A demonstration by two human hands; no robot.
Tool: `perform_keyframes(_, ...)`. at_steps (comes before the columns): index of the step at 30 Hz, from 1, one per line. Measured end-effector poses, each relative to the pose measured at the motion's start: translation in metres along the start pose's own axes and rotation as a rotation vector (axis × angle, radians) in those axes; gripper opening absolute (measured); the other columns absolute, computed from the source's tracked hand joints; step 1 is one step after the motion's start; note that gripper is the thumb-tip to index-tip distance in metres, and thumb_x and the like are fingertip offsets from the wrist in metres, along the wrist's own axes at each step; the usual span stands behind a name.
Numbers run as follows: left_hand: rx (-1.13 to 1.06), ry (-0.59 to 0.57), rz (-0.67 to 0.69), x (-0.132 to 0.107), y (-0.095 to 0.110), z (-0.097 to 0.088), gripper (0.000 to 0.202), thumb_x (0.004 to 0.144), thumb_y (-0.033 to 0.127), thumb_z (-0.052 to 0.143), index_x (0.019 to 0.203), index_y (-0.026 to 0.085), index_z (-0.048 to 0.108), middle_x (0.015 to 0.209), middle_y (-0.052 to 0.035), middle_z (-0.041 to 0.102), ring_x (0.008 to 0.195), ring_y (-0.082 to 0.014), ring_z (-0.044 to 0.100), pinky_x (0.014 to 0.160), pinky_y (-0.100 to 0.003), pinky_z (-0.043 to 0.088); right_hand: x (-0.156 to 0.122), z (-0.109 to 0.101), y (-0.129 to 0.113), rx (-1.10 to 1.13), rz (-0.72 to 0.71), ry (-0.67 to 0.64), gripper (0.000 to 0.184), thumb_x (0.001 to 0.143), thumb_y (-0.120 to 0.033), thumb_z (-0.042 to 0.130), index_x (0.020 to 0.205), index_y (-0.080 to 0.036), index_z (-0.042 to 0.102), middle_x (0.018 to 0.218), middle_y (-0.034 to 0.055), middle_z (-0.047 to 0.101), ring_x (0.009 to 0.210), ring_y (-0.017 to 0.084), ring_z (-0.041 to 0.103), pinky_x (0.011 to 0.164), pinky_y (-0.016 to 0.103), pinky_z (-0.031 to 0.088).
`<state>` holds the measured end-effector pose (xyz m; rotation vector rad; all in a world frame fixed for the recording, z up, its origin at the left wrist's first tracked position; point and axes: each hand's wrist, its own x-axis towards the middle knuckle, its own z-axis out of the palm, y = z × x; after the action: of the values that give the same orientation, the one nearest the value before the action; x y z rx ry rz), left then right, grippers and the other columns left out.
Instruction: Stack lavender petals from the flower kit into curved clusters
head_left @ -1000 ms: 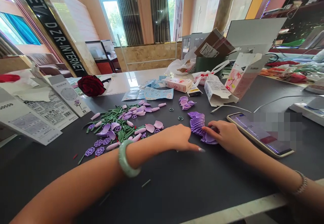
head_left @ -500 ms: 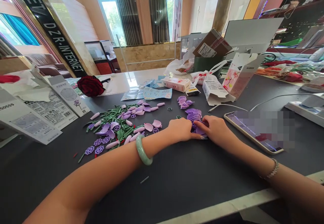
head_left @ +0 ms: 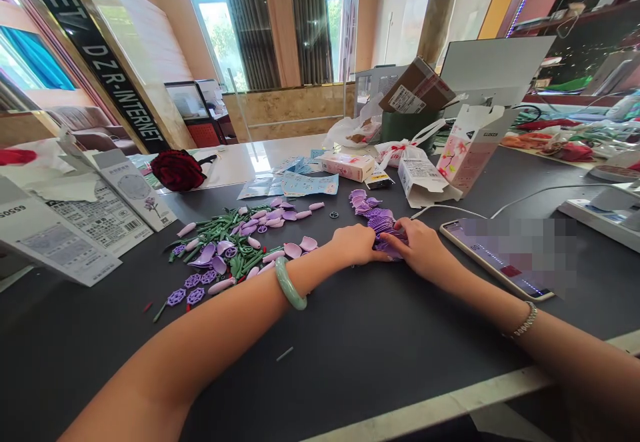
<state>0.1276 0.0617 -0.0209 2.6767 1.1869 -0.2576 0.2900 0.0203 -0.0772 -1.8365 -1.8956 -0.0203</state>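
My left hand (head_left: 355, 243) and my right hand (head_left: 417, 249) meet on a stack of lilac plastic petals (head_left: 385, 225), their fingers curled against it from both sides. Part of the stack is hidden under my fingers. Just behind lies a small cluster of lilac petals (head_left: 360, 201). To the left of my left hand spreads a heap of loose lilac petals and green plastic stems (head_left: 237, 249). A pale green bangle (head_left: 290, 283) circles my left wrist, and a silver bracelet (head_left: 523, 321) circles my right.
A smartphone (head_left: 495, 259) with a pixelated screen lies right of my right hand, near a white cable (head_left: 450, 210). Printed instruction sheets (head_left: 117, 195) and a dark red rose (head_left: 177, 170) are at the left. Boxes and bags crowd the back of the dark tabletop (head_left: 350, 369).
My left hand has slid right from beside the stack onto it. Both hands have drawn together over the petals, and the stack looks gathered more tightly.
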Motion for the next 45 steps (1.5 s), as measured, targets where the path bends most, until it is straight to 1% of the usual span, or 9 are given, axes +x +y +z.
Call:
perform_keyframes(5,-0.011,0.008,-0.007,-0.001,0.000,0.002,0.064,0.080,0.071,0.048,0.107,0.015,0.063,0.104,-0.0158,0.068,0.099,-0.0316,0.065,0.078,-0.036,0.050,-0.005,-0.001,-0.005,-0.029,0.050,-0.013,0.047,0.091,-0.055,0.043,0.110,-0.013,0.054,0.105,0.0178,0.060,0.096,0.032,0.062,0.075,0.037,0.045)
perform_keyframes(13,-0.097,0.098,0.039,-0.014,-0.016,-0.008,0.057,0.085,0.069,0.043,0.089,0.016,0.064,0.087,-0.0084,0.068,0.080,-0.0218,0.064,0.066,-0.028,0.045,-0.014,-0.010,-0.013,-0.119,0.088,-0.026,0.055,0.093,-0.061,0.031,0.121,-0.017,0.051,0.107,0.0154,0.056,0.090,0.032,0.063,0.069,0.039,0.047)
perform_keyframes(17,-0.101,0.164,-0.084,-0.024,-0.059,-0.030,0.052,0.088,0.064,0.046,0.101,0.015,0.061,0.089,-0.0058,0.067,0.081,-0.0183,0.062,0.072,-0.030,0.049,-0.016,-0.013,-0.010,-0.101,0.081,0.024,0.060,0.093,-0.064,0.025,0.119,-0.018,0.053,0.107,0.0153,0.056,0.091,0.033,0.063,0.067,0.039,0.047)
perform_keyframes(20,-0.046,0.189,-0.231,-0.029,-0.107,-0.047,0.033,0.094,0.042,0.053,0.113,0.016,0.059,0.110,-0.0080,0.062,0.093,-0.0191,0.062,0.082,-0.039,0.052,-0.017,-0.017,-0.009,-0.065,0.048,0.089,0.063,0.091,-0.068,0.025,0.117,-0.018,0.054,0.105,0.0148,0.057,0.088,0.032,0.063,0.068,0.039,0.047)
perform_keyframes(22,-0.007,0.185,-0.322,-0.031,-0.140,-0.053,0.032,0.093,0.036,0.056,0.118,0.016,0.057,0.117,-0.0089,0.060,0.099,-0.0213,0.061,0.084,-0.042,0.053,-0.018,-0.021,-0.008,-0.031,0.025,0.139,0.064,0.090,-0.069,0.026,0.114,-0.018,0.056,0.101,0.0137,0.058,0.086,0.031,0.062,0.069,0.039,0.046)
perform_keyframes(25,0.036,0.160,-0.381,-0.032,-0.176,-0.050,0.034,0.092,0.034,0.057,0.121,0.016,0.055,0.121,-0.0095,0.058,0.102,-0.0225,0.060,0.085,-0.043,0.053,-0.019,-0.024,-0.006,0.020,0.015,0.180,0.065,0.089,-0.070,0.025,0.111,-0.018,0.056,0.089,0.0100,0.060,0.078,0.028,0.061,0.070,0.038,0.045)
perform_keyframes(28,0.060,0.115,-0.368,-0.032,-0.196,-0.038,0.034,0.092,0.034,0.057,0.121,0.016,0.056,0.121,-0.0095,0.058,0.102,-0.0223,0.060,0.085,-0.043,0.053,-0.020,-0.026,-0.003,0.072,0.027,0.173,0.063,0.088,-0.071,0.027,0.108,-0.019,0.056,0.076,0.0058,0.058,0.069,0.025,0.059,0.068,0.036,0.044)
perform_keyframes(40,0.173,-0.053,-0.298,-0.014,-0.209,-0.031,0.033,0.093,0.035,0.056,0.120,0.016,0.056,0.119,-0.0093,0.059,0.101,-0.0220,0.061,0.085,-0.043,0.053,-0.017,-0.036,-0.008,0.136,0.154,0.039,0.053,0.085,-0.066,0.031,0.097,-0.022,0.056,0.069,0.0057,0.066,0.061,0.025,0.060,0.063,0.035,0.043)
perform_keyframes(45,0.182,-0.032,-0.286,-0.015,-0.211,-0.030,0.032,0.093,0.035,0.056,0.119,0.016,0.057,0.119,-0.0090,0.059,0.100,-0.0219,0.061,0.085,-0.043,0.053,-0.017,-0.035,-0.008,0.154,0.168,0.002,0.049,0.084,-0.065,0.032,0.093,-0.023,0.055,0.070,0.0061,0.067,0.063,0.026,0.062,0.065,0.036,0.043)
